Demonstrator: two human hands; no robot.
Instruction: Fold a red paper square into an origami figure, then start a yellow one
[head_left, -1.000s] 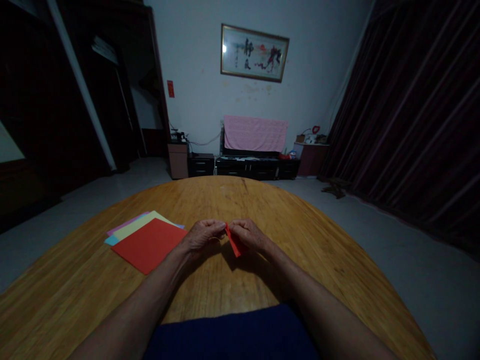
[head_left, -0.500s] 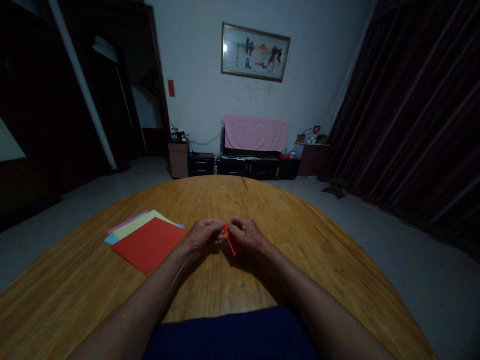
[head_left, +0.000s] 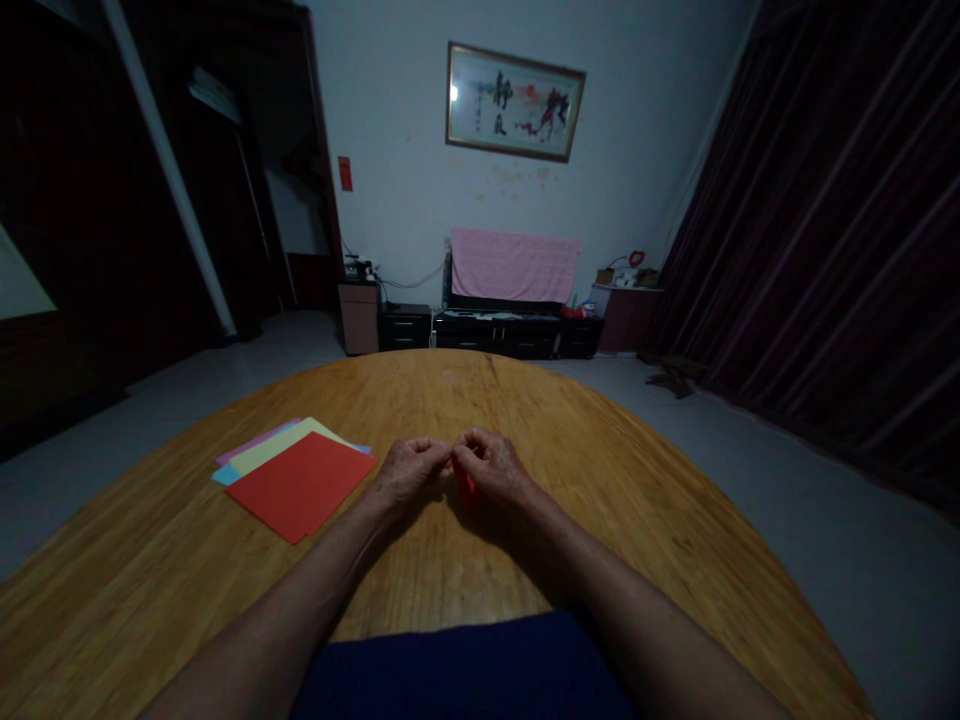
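Dim light fills a room whose pale wall (head_left: 390, 110) rises far beyond the hands, with a framed picture (head_left: 516, 103) hung high on it and a pink towel (head_left: 514, 265) draped lower down, above a black low cabinet (head_left: 495, 340). Dark curtains (head_left: 810, 200) hang well off to the right of both hands. Nearer, a round wooden tabletop (head_left: 420, 590) spreads beneath and around the person's forearms. Over its middle the left hand (head_left: 411, 468) and the right hand (head_left: 491, 465) are brought together, fingertips just about meeting, both pinched on a small piece of red folded paper (head_left: 466, 487). Its upper end sits between the fingertips, while the rest slants down beside the right hand, partly hidden by that hand's fingers; how many folds it has cannot be told. Just left of the left hand lies a fanned pile of coloured paper: a red sheet (head_left: 300, 487) on top, its near corner close to the left forearm, then a pale yellow sheet (head_left: 259, 456) showing behind it, with a blue sheet (head_left: 225, 476) and a purple sheet (head_left: 251, 443) peeking out at the far side. Dark blue cloth (head_left: 465, 670) shows nearest the person, between the forearms.
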